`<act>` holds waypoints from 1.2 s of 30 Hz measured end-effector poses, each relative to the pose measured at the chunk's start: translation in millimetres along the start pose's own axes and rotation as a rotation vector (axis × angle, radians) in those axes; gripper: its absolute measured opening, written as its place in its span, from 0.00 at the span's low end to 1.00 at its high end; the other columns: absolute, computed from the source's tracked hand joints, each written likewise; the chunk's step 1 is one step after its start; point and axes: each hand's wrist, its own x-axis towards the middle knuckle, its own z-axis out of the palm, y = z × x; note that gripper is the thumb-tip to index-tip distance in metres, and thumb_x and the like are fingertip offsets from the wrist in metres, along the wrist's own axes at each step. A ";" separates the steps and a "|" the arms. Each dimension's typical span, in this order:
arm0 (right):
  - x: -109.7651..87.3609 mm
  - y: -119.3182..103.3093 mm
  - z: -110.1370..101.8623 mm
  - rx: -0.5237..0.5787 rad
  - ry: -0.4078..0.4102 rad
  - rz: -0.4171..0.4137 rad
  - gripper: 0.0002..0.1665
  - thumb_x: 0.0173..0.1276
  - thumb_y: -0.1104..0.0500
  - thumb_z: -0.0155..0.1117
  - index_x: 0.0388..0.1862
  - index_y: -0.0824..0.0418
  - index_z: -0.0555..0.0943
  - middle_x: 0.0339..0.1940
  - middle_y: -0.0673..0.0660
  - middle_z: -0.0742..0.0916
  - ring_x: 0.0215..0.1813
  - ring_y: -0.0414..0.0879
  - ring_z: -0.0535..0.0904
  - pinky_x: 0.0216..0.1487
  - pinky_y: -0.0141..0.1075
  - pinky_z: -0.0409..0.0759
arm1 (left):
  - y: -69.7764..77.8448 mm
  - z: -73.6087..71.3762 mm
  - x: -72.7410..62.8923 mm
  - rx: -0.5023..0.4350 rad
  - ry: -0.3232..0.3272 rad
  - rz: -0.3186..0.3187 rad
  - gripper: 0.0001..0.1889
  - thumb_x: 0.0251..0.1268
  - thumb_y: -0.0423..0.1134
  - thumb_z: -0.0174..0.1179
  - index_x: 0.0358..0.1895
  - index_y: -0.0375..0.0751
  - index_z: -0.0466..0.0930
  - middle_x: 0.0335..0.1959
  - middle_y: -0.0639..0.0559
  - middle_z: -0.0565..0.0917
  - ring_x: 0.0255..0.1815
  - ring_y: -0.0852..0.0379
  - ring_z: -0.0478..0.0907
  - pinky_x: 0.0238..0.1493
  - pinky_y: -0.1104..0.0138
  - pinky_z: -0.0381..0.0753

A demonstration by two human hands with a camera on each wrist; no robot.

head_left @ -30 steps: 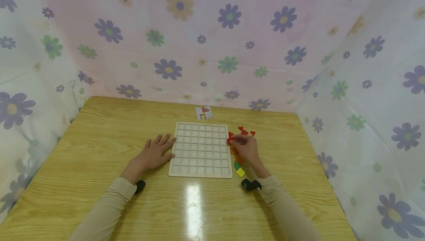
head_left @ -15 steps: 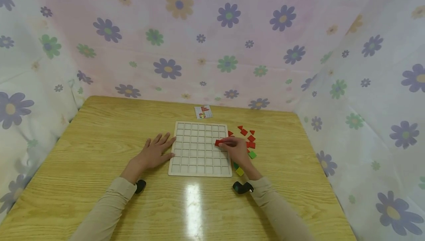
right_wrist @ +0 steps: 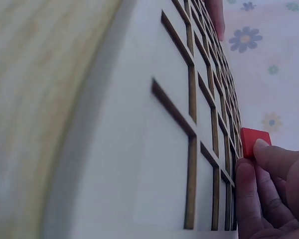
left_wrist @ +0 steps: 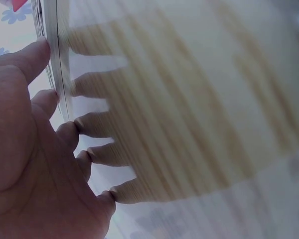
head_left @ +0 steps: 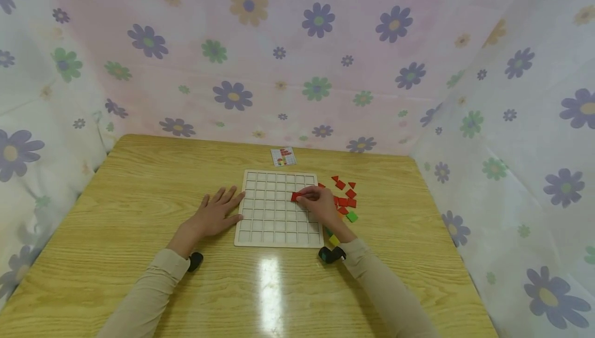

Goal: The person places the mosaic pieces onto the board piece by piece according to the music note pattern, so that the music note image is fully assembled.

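A pale wooden grid board (head_left: 279, 241) with rows of square cells lies flat on the table. Between thumb and fingers, my right hand (head_left: 322, 208) pinches a red square tile (head_left: 295, 197) over the right-middle cells of the board; the same tile (right_wrist: 254, 141) shows close to the grid in the right wrist view. Fingers spread, my left hand (head_left: 211, 217) rests on the table, its thumb and index fingertips touching the board's left edge. In the left wrist view the left hand (left_wrist: 45, 154) holds nothing.
Right of the board lie several loose red tiles (head_left: 343, 202), a green tile (head_left: 351, 216) and a yellow tile (head_left: 333, 240), partly hidden by the right hand. A small pattern card (head_left: 283, 156) lies behind the board. Flowered cloth (head_left: 279, 69) walls the table.
My right hand has carried the red tile leftward from the pile at the board's right edge to over the grid. The left hand has stayed in place.
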 end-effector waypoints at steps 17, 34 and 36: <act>24.6 -12.2 19.6 0.009 -0.008 -0.011 0.09 0.67 0.64 0.73 0.42 0.70 0.88 0.40 0.67 0.90 0.40 0.53 0.88 0.39 0.32 0.83 | 0.2 -0.1 1.6 0.007 -0.002 -0.001 0.36 0.80 0.52 0.51 0.82 0.42 0.52 0.83 0.35 0.48 0.82 0.29 0.40 0.73 0.28 0.37; 52.6 -13.3 34.2 -0.069 0.089 -0.014 0.07 0.67 0.64 0.72 0.42 0.66 0.89 0.39 0.63 0.90 0.37 0.49 0.84 0.41 0.34 0.81 | -2.0 0.2 0.8 -0.017 0.002 0.013 0.36 0.80 0.53 0.51 0.82 0.42 0.53 0.83 0.35 0.48 0.82 0.29 0.40 0.73 0.28 0.36; 54.3 -13.4 35.6 -0.087 0.095 -0.012 0.08 0.68 0.63 0.71 0.44 0.65 0.90 0.39 0.62 0.90 0.38 0.50 0.84 0.41 0.35 0.81 | -3.0 1.1 0.7 -0.019 0.008 0.025 0.36 0.80 0.54 0.50 0.82 0.42 0.53 0.83 0.34 0.49 0.82 0.28 0.41 0.72 0.27 0.37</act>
